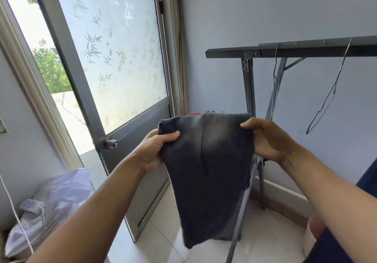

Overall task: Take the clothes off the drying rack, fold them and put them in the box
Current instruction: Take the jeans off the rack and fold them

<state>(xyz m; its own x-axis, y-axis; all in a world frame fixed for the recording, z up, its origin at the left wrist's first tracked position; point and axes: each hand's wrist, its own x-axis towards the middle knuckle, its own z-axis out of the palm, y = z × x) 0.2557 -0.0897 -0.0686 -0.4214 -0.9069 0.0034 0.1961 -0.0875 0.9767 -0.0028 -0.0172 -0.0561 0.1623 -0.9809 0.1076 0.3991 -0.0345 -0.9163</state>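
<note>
A grey door (114,83) with a frosted, leaf-patterned pane stood open behind and to the left of the grip, daylight and greenery showing past its edge. Behind and to the right of the grip stood the grey metal drying rack (289,51), its top bar above the hands and its legs running down behind the held cloth. From that bar, above and right of the right hand, hung two bare wire hangers (324,101). Low and to the left of the left arm lay a pale plastic bag (55,199) on the floor.

Between the two hands hung a dark grey garment (206,173), clear of the rack, doubled over along its top edge and tapering downward. The left hand (155,150) pinched its upper left corner, thumb pressed across the front of the cloth and fingers curled behind it. The right hand (265,138) pinched the upper right corner, fingers closed over the edge. No box could be made out.
</note>
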